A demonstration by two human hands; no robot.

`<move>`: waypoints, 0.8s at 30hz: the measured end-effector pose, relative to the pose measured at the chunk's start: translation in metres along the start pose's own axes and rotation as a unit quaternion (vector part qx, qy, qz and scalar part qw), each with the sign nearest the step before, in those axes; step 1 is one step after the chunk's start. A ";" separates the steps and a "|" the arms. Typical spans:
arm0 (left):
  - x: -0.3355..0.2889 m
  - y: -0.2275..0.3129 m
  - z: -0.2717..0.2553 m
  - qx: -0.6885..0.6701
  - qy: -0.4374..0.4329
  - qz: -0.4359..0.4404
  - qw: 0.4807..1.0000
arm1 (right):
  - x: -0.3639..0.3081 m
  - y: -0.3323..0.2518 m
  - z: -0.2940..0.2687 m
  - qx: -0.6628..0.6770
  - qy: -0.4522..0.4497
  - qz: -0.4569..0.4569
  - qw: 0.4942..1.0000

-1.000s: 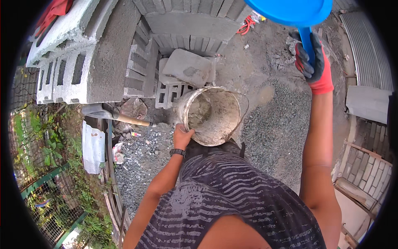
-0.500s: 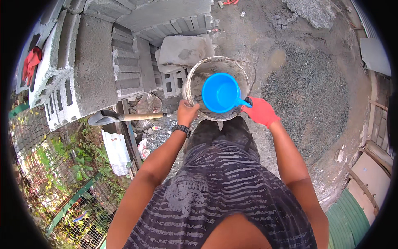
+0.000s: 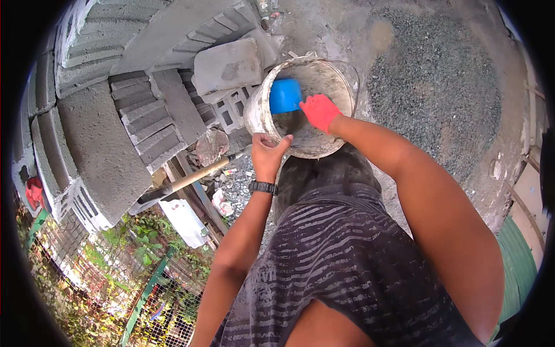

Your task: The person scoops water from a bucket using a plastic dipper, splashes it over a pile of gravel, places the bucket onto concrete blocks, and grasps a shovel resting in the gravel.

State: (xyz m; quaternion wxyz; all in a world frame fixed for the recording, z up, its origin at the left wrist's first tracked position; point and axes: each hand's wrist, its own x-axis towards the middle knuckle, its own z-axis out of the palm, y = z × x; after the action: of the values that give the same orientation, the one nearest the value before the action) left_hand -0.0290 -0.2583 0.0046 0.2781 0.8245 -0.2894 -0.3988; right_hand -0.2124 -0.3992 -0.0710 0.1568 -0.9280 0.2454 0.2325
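Since the earlier frame, the blue dipper point(image 3: 286, 95) has tilted inside the bucket point(image 3: 257, 113), its mouth turned from view. At left, concrete blocks point(image 3: 104, 133) stand beyond a shovel point(image 3: 199, 175). Next, the bare left hand point(image 3: 270, 155) grips the bucket's near rim, fingers curled, thumb extended. The gloved right hand point(image 3: 321, 113) is closed on the dipper, whose handle is hidden. Gravel point(image 3: 433, 92) lies farther right. Caution: the bucket could tip if the rim grip slips while the dipper presses its wall.
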 end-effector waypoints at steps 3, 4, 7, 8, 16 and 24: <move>-0.005 0.051 -0.002 0.068 -0.007 -0.008 0.998 | 0.007 0.005 0.021 0.000 0.015 0.018 1.000; -0.007 0.058 -0.003 0.083 -0.015 -0.012 0.996 | 0.008 0.002 0.025 0.003 0.014 0.009 1.000; -0.013 0.084 -0.006 0.104 -0.028 -0.008 0.994 | 0.008 -0.007 0.035 -0.074 0.064 -0.014 0.995; -0.015 0.091 -0.007 0.127 -0.026 -0.009 0.991 | 0.011 -0.013 0.037 -0.033 0.011 0.002 0.999; -0.024 0.098 -0.019 0.163 -0.033 0.008 0.986 | -0.010 -0.019 0.019 0.197 -0.171 -0.002 0.965; -0.038 0.080 -0.037 0.116 -0.061 0.019 0.991 | -0.069 0.041 -0.066 0.446 -0.244 0.072 0.858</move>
State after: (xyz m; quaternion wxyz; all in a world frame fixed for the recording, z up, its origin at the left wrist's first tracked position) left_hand -0.0383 -0.2778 0.0979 0.1704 0.8195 -0.3658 -0.4069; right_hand -0.2644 -0.4339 0.0127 0.5911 -0.6523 0.3430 0.3278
